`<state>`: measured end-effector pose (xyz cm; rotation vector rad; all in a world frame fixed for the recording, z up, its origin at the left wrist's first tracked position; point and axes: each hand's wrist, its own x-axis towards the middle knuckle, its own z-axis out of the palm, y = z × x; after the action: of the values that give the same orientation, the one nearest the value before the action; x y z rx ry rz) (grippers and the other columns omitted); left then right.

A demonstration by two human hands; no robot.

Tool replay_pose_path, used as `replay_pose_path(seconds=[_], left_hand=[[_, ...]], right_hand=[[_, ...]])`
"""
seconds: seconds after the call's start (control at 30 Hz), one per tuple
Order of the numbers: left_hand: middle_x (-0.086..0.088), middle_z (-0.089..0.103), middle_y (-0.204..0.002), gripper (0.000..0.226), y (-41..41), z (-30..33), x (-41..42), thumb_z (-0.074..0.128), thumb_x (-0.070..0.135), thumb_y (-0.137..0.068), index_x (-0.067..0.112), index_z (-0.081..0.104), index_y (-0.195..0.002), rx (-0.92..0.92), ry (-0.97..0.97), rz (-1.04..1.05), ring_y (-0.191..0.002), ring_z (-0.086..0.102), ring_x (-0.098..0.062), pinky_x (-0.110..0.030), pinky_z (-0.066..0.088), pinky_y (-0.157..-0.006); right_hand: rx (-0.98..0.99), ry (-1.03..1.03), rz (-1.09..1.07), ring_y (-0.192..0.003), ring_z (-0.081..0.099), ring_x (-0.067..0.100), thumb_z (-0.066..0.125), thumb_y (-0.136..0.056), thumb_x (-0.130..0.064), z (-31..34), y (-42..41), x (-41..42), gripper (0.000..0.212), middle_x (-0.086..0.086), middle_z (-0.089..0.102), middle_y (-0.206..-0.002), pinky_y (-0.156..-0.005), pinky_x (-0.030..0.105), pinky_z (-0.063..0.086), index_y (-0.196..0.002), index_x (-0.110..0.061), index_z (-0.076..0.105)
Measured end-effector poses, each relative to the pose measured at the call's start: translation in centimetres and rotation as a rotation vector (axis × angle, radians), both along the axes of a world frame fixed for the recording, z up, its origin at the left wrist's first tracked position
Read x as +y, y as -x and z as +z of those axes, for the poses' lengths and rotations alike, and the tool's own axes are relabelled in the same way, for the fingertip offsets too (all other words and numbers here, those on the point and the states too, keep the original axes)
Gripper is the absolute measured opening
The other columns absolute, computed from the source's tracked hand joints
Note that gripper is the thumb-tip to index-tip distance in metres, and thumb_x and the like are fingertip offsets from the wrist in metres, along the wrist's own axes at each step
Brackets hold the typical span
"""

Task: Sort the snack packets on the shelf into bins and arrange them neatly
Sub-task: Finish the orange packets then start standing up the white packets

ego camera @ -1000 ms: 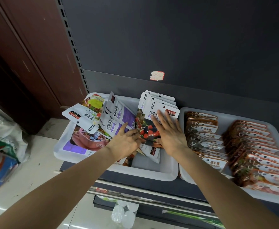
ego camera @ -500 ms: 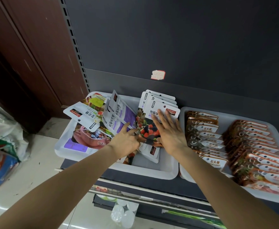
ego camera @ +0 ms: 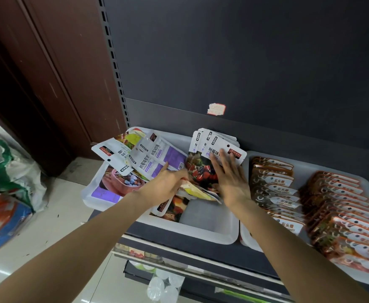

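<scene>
Head view, looking down on a shelf carrying two white bins side by side. Left bin [ego camera: 214, 234]: contents mixed and disordered. Along its back right corner a stack of berry packets [ego camera: 217, 149] stands leaning against the rear wall, white header ends up, long axes running front to back. Over the back left corner a loose fan of purple-and-white packets [ego camera: 157, 158] lies skewed, headers pointing toward the bin's left edge, one white header overhanging that edge. A pink-bowl packet [ego camera: 122, 182] lies flat under the fan near the left edge. The front right corner of the bin floor is bare. Right bin [ego camera: 248, 239]: two orderly rows of orange packets [ego camera: 341, 204], overlapped like shingles; judged already sorted. Right hand [ego camera: 230, 178]: fingers extended and flat, palm pressed on the face of the berry stack, not gripping, apparently steadying it. Left hand [ego camera: 165, 185]: fingers curled at the middle of the bin, thumb lying on the lower edge of the purple fan; it appears to pinch a yellowish packet [ego camera: 196, 190] that lies beneath the foot of the berry stack, but the fingertips are hidden, so I cannot tell for certain what is grasped. Key relation: the unsorted fan lies just behind and to the left of the left hand, clearly the nearer hand; the right hand is occupied at the stack. Fan's long axes run diagonally to the stack's, so each packet likely needs a turn before joining a row. Judgement: left bin roughly half done.
</scene>
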<state>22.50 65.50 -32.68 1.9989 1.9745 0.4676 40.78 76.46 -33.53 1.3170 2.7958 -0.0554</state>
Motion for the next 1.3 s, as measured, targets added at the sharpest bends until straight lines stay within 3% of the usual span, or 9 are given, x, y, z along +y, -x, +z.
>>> replay_pose_path(seconds=[0.07, 0.13, 0.23, 0.47, 0.67, 0.77, 0.93, 1.1, 1.3], left_hand=[[-0.002, 0.056, -0.075, 0.016, 0.1, 0.7, 0.0, 0.043, 0.003, -0.098, 0.008, 0.054, -0.107, -0.175, -0.040, 0.079, -0.064, 0.050, -0.014, -0.018, 0.038, -0.096], [-0.004, 0.057, -0.078, 0.011, 0.2, 1.0, -0.1, 0.044, 0.006, -0.099, 0.012, 0.053, -0.101, -0.264, -0.047, 0.141, -0.069, 0.053, -0.018, -0.020, 0.040, -0.064], [-0.004, 0.056, -0.075, 0.008, 0.5, 1.3, -0.1, 0.043, 0.011, -0.100, 0.014, 0.050, -0.098, -0.409, -0.058, 0.273, -0.067, 0.052, -0.019, -0.023, 0.039, -0.057], [-0.019, 0.062, -0.101, 0.021, 1.0, 2.7, 2.5, 0.038, 0.007, -0.099, 0.000, 0.054, -0.110, -0.612, -0.005, 0.723, -0.094, 0.059, -0.033, -0.039, 0.050, -0.082], [-0.019, 0.063, -0.098, 0.014, 1.2, 2.8, 2.1, 0.041, 0.004, -0.099, 0.004, 0.054, -0.104, -0.679, -0.028, 0.699, -0.085, 0.059, -0.028, -0.035, 0.052, -0.069], [-0.015, 0.065, -0.102, 0.011, 1.3, 3.0, 1.2, 0.045, 0.001, -0.097, 0.009, 0.052, -0.101, -0.824, -0.040, 0.627, -0.092, 0.063, -0.027, -0.044, 0.055, -0.082], [0.004, 0.055, -0.081, 0.026, 1.4, 3.0, 0.6, 0.058, -0.004, -0.089, 0.015, 0.045, -0.101, -0.709, -0.047, 0.586, -0.078, 0.053, -0.017, -0.020, 0.045, -0.062], [-0.002, 0.059, -0.079, 0.029, 1.4, 3.7, 0.9, 0.073, 0.026, -0.083, 0.016, 0.051, -0.099, -0.619, -0.035, 0.661, -0.079, 0.056, -0.017, -0.025, 0.043, -0.066], [-0.014, 0.065, -0.090, 0.018, 2.7, 4.8, 0.7, 0.071, 0.007, -0.084, 0.002, 0.064, -0.100, -0.565, -0.147, 0.725, -0.082, 0.062, -0.028, -0.038, 0.054, -0.080]], right_hand=[[0.002, 0.021, 0.004, -0.141, -0.028, 0.022, 0.052, -0.093, -0.010, 0.3, 0.1, 0.2, 0.098, -0.003, -0.035, -0.151, -0.119, 0.039, -0.006, -0.142, -0.033, -0.029], [0.019, 0.105, 0.015, -0.142, -0.027, 0.020, 0.051, -0.093, -0.006, 0.8, -0.2, 0.6, 0.095, -0.006, -0.033, -0.152, -0.120, 0.040, 0.002, -0.146, -0.035, -0.022], [0.157, 0.286, 0.041, -0.144, -0.017, 0.015, 0.049, -0.095, -0.005, 2.1, -0.9, 1.3, 0.084, -0.010, -0.020, -0.157, -0.118, 0.042, 0.013, -0.149, -0.041, -0.005], [0.352, 0.495, -0.051, -0.142, 0.024, 0.017, 0.033, -0.098, 0.002, 4.9, -1.5, 1.2, 0.055, -0.006, 0.019, -0.157, -0.110, 0.026, 0.025, -0.148, -0.022, 0.030], [0.357, 0.532, -0.091, -0.130, 0.043, 0.019, 0.050, -0.097, -0.030, 5.4, -0.9, 0.6, 0.043, 0.003, 0.044, -0.144, -0.099, 0.026, 0.034, -0.138, -0.014, 0.047], [0.261, 0.454, -0.103, -0.131, 0.038, 0.019, 0.062, -0.090, -0.025, 4.5, -0.4, 0.3, 0.046, 0.002, 0.042, -0.140, -0.103, 0.028, 0.031, -0.132, -0.013, 0.048], [0.275, 0.391, -0.177, -0.094, 0.056, 0.020, 0.054, -0.094, -0.023, 3.9, -0.1, 0.4, 0.010, 0.006, 0.059, -0.107, -0.079, 0.035, 0.046, -0.094, -0.017, 0.046], [0.330, 0.296, -0.181, -0.081, 0.058, 0.019, 0.043, -0.100, -0.019, 6.1, -0.6, 0.5, 0.006, 0.004, 0.063, -0.106, -0.062, 0.032, 0.048, -0.098, -0.022, 0.048], [0.318, 0.132, -0.132, -0.090, 0.062, 0.022, 0.040, -0.100, -0.015, 9.9, -1.2, 0.5, 0.027, 0.007, 0.062, -0.109, -0.060, 0.031, 0.048, -0.117, -0.023, 0.059]])
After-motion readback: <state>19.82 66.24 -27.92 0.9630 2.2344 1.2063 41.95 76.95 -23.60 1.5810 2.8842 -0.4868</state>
